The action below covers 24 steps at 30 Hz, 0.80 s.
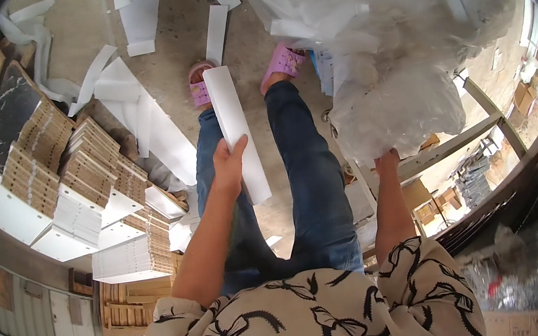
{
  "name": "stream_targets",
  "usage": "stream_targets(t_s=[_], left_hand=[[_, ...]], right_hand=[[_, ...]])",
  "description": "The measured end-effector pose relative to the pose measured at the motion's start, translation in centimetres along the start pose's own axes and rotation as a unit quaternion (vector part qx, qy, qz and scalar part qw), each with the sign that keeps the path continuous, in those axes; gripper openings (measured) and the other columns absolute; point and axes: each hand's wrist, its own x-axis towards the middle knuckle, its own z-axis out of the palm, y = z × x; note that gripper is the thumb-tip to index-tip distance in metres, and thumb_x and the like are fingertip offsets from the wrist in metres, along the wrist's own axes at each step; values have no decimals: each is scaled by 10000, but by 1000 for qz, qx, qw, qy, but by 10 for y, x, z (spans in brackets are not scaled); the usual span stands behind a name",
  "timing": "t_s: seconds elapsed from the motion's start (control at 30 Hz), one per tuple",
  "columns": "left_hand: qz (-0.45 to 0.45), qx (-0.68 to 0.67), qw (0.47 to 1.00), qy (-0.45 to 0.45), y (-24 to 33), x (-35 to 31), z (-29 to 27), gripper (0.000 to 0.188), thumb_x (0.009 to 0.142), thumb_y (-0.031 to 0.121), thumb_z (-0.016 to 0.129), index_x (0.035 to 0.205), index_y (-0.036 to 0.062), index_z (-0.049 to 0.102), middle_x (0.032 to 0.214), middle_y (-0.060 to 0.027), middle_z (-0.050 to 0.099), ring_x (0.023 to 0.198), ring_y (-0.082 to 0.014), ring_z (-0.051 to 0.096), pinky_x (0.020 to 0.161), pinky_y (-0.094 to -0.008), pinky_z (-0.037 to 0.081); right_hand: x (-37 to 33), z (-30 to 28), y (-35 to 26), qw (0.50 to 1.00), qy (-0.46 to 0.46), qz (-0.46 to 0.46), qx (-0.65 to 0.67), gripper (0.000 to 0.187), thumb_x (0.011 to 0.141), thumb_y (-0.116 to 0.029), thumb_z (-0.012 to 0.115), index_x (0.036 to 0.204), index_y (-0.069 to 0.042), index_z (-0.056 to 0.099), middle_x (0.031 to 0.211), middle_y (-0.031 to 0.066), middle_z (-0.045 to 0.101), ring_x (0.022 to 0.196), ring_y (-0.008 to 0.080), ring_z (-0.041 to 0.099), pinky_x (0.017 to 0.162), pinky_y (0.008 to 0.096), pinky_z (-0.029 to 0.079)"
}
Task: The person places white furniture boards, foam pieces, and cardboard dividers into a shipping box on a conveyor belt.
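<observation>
My left hand [230,165] is closed around a long, flat white strip [236,114] that looks like packing foam. The strip is held upright between my legs, its far end in front of one pink clog [199,93]. On the right, my right hand [387,161] is closed at the lower edge of a large, bulging clear plastic bag [405,116]. Its fingertips are partly covered by the plastic. Whitish sheets show through the bag's upper part.
Stacks of white-edged boards [77,207] stand at the left, beside a dark marbled panel [11,120]. Loose white sheets [147,116] litter the concrete floor. A metal frame [456,141] runs beneath the bag at the right. A wooden pallet [128,309] lies at lower left.
</observation>
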Motion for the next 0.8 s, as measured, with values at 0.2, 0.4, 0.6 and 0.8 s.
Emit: stream_targets(t_s=[0.2,0.4,0.6,0.8], left_hand=[[64,-93,990,-83,75,-73,-1,236,828,164,639,998,24,554,885,-40,618,777,-111,583,693,-254,465],[88,-184,965,-164,141,-169,7,237,842,100,605,1059,19,550,1006,-56,604,925,-150,571,806,-278,450],[109,-136,926,-334,188,-294,13,365,917,192,474,1220,-7,431,1092,-149,561,1029,-264,553,914,-462,448],[238,-63,874,-419,262,-441,55,312,857,64,543,1141,-48,476,1065,-148,579,962,-238,586,854,-374,480]], right_hand=[[-72,-31,-26,990,113,-74,-50,319,780,-99,639,1000,-6,427,958,108,496,768,229,548,593,373,524],[-191,4,-38,981,101,-143,90,187,820,-64,560,967,-2,462,899,95,495,754,193,519,550,354,508],[-460,37,-159,886,-397,-238,26,176,848,-63,584,1015,-32,538,939,23,560,871,116,544,707,287,480],[-559,-53,-226,763,-377,-524,24,269,830,-23,604,1089,-35,534,988,41,570,869,110,543,727,237,457]])
